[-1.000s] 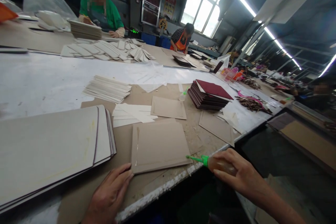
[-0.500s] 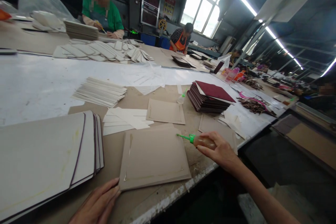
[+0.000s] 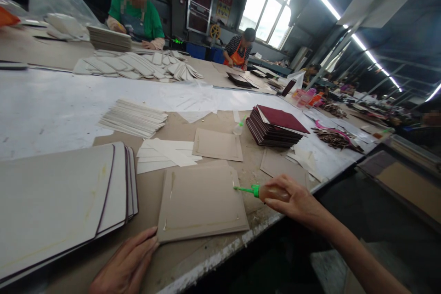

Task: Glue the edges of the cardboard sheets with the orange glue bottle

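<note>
A square grey board (image 3: 201, 203) lies flat near the front edge of the worktable (image 3: 213, 262), with thin wet lines along its sides. My left hand (image 3: 126, 266) rests flat on the table, fingertips touching the board's near left corner. My right hand (image 3: 292, 201) grips a small glue bottle (image 3: 270, 192) whose green nozzle points left and meets the board's right edge.
Large grey sheets (image 3: 58, 197) are stacked at the left. White paper pieces (image 3: 165, 154), another grey board (image 3: 217, 144), a pile of white strips (image 3: 134, 118) and a stack of maroon covers (image 3: 275, 125) lie behind. Two people work farther along the table.
My right hand carried the glue bottle from the board's near right corner up along its right edge. The left hand stayed at the near left corner while the view shifted.
</note>
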